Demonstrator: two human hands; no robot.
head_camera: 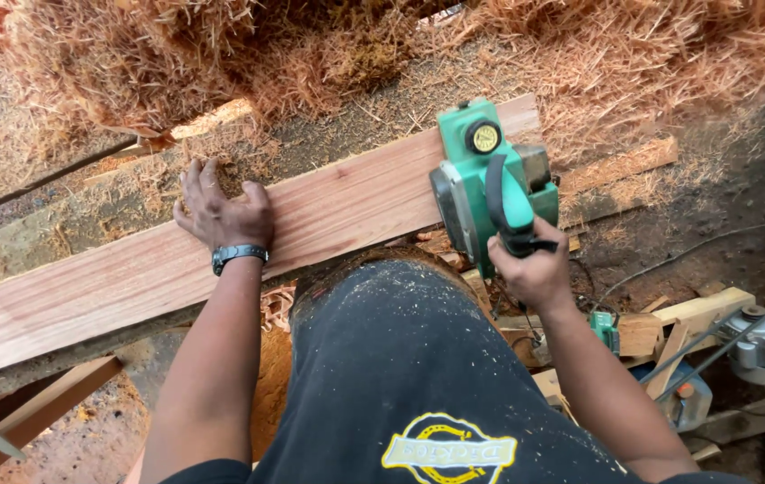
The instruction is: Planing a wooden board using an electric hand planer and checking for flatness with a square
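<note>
Across mid-frame, a plank (221, 242) runs from lower left to upper right.
Left hand (221, 211) lies flat and open on it (a watch (239, 255) at the wrist); right hand (535, 269) has its grip closed around the green planer (490, 184), which sits at the plank's right end.

One round yellow label (484, 137) sat on top of the green electric planer (490, 184), on its knob near the far end; dark print on it, too small to make out. The planer stood on the far end of the reddish plank (158, 269). One printed emblem (448, 451) showed on the dark shirt at the bottom edge of the view: roughly oval, yellow outline with white lettering, seen upside down from the head camera. No packages, signs or screens were seen elsewhere in the view.
</note>
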